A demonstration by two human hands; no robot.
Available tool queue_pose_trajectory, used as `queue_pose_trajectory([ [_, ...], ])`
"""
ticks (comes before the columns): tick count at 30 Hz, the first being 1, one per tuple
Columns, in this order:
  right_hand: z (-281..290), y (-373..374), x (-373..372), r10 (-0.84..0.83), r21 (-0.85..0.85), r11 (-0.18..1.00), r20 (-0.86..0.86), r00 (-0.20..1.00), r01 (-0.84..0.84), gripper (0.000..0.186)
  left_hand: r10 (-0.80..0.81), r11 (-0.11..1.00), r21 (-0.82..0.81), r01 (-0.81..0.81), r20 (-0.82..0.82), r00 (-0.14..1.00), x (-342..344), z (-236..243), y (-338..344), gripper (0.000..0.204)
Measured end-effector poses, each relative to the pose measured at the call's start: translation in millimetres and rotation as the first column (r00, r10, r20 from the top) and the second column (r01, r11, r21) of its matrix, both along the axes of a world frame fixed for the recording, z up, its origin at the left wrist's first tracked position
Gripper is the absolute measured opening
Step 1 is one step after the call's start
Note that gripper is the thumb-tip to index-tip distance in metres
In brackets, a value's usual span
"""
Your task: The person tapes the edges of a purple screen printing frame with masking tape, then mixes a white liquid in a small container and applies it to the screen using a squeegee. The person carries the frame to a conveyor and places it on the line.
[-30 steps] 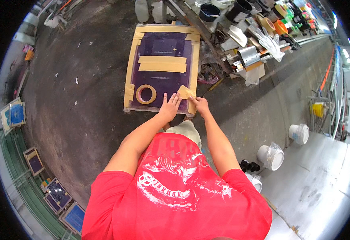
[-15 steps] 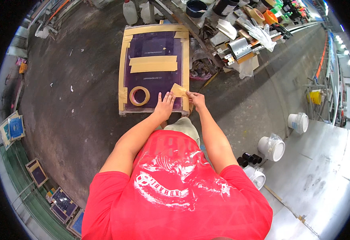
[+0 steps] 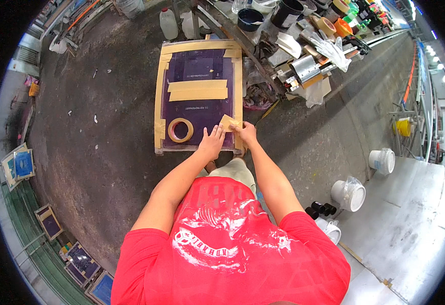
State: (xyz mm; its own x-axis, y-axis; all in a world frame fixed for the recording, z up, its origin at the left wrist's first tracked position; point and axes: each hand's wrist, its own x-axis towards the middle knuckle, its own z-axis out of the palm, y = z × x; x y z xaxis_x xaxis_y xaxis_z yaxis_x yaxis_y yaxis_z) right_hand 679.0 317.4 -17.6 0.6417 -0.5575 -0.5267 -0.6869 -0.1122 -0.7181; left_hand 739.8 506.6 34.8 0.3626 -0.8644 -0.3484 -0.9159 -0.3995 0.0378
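A framed purple screen [image 3: 197, 117], edged with tan masking tape, lies in front of me. Two overlapping tape strips [image 3: 198, 90] cross its middle. A tape roll [image 3: 180, 130] rests flat at its near left corner. Close to the near right corner, a short piece of masking tape [image 3: 227, 122] sits at an angle between my hands. My left hand [image 3: 212, 143] lies on the screen with fingers stretched out, their tips touching the piece's left side. My right hand [image 3: 246, 133] pinches the piece's right side; its fingertips are partly hidden.
Beyond the screen to the right, a cluttered bench holds a dark bucket [image 3: 250, 19], a metal roller-like part [image 3: 305, 68] and white gloves [image 3: 332, 51]. White pails [image 3: 348, 195] stand at the right beside a pale metal surface [image 3: 405, 213]. More framed screens [image 3: 48, 222] lean at the left.
My right hand has moved inward from the screen's right edge, over the tape piece. My left hand stays beside it. The whole view has shifted slightly.
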Motion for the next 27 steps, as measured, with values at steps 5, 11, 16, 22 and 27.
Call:
queue_pose_trajectory([
  [5, -18, -13, -14, -0.161, 0.212, 0.968, 0.125, 0.979, 0.132, 0.047, 0.107, 0.988, -0.092, -0.126, -0.192, 0.976, 19, 17, -27, 0.08],
  [11, 29, 17, -28, -0.095, -0.048, 0.994, 0.128, 0.987, 0.102, 0.049, 0.022, 1.0, 0.005, -0.024, 0.197, 0.98, 20, -6, -36, 0.085],
  [16, 25, -3, -30, -0.053, 0.027, 0.998, 0.024, 0.998, 0.052, 0.046, 0.191, 0.982, 0.025, -0.189, -0.073, 0.979, 23, 20, -37, 0.09],
  [22, 27, -3, -31, -0.074, 0.193, 0.98, 0.074, 0.995, 0.058, 0.04, 0.394, 0.919, 0.138, -0.369, -0.319, 0.862, 38, 49, -40, 0.075],
  [27, -3, -4, -54, -0.446, 0.293, 0.877, 0.199, 0.873, 0.381, 0.035, 0.471, 0.718, -0.365, -0.593, -0.374, 0.799, 33, 71, 24, 0.061],
])
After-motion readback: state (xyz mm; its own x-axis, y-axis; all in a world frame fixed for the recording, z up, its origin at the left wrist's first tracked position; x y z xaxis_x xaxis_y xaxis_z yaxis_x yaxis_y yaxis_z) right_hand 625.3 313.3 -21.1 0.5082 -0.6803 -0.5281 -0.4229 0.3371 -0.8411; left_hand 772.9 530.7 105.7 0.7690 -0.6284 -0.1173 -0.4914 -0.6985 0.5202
